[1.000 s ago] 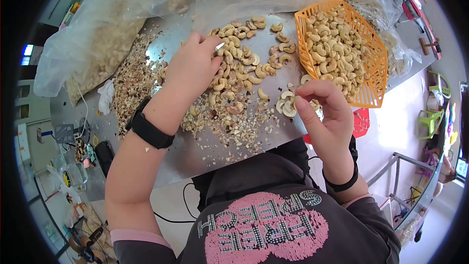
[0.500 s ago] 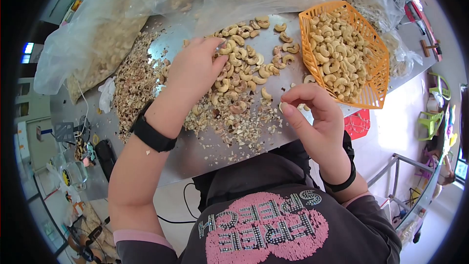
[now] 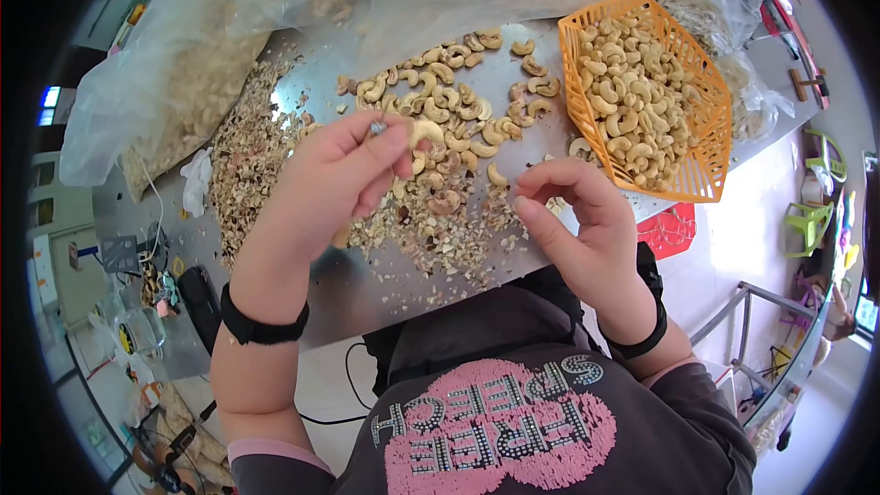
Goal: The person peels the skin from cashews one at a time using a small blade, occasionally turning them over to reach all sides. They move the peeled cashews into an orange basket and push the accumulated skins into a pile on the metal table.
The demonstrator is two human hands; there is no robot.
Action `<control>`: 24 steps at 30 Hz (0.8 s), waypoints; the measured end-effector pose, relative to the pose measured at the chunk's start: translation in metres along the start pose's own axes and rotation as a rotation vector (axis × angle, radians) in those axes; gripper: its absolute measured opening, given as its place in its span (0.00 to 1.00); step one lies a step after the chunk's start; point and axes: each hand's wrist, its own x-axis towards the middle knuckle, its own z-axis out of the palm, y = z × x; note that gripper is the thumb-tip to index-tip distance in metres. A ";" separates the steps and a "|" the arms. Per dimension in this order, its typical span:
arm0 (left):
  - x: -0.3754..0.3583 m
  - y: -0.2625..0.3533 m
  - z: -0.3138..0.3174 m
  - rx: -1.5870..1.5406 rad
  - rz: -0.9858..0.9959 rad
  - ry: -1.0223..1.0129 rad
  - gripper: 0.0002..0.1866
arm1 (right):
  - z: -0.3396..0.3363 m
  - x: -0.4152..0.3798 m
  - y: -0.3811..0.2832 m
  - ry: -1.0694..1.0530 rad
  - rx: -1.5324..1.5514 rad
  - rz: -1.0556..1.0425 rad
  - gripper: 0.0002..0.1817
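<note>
My left hand (image 3: 344,174) is closed above the steel table (image 3: 357,289), with a pale curved cashew (image 3: 425,133) at its thumb and fingertip. A small metal piece (image 3: 378,127) shows between those fingers; its full shape is hidden. Loose cashews (image 3: 440,73) lie beyond the hand, with broken nut bits (image 3: 449,247) nearer the table edge. To the right, my right hand (image 3: 587,234) has its fingers curled and its thumb and index close together; anything between them is too small to make out. An orange basket (image 3: 579,96) of cashews stands beyond this hand.
Large clear plastic bags (image 3: 229,0) of nuts line the back and left. A heap of brown crumbs (image 3: 243,179) lies at the left, near a black object (image 3: 197,302). Right of the table are a red item (image 3: 669,231) on the floor and green chairs (image 3: 808,231).
My left hand has drawn back from the loose nuts toward me, bringing a cashew at its fingertips. My right hand has shifted slightly left, and the pale bit at its fingertips no longer shows.
</note>
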 end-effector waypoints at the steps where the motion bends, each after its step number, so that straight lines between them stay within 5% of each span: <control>1: -0.006 0.001 0.001 -0.002 -0.002 0.001 0.11 | 0.003 -0.001 -0.002 -0.017 0.049 0.014 0.11; 7: -0.027 0.001 0.014 -0.049 -0.081 -0.160 0.11 | 0.014 -0.001 -0.014 -0.211 0.292 0.056 0.18; 10: -0.031 -0.001 0.021 -0.025 -0.048 -0.209 0.10 | 0.015 0.000 -0.021 -0.264 0.377 0.118 0.16; 12: -0.033 -0.002 0.023 0.001 0.025 -0.252 0.10 | 0.014 0.001 -0.028 -0.272 0.621 0.391 0.16; 18: -0.037 -0.010 0.024 0.016 0.088 -0.219 0.11 | 0.013 0.001 -0.028 -0.289 0.734 0.504 0.09; 24: -0.049 -0.004 0.027 0.049 0.123 -0.262 0.19 | 0.014 0.000 -0.023 -0.174 0.750 0.413 0.08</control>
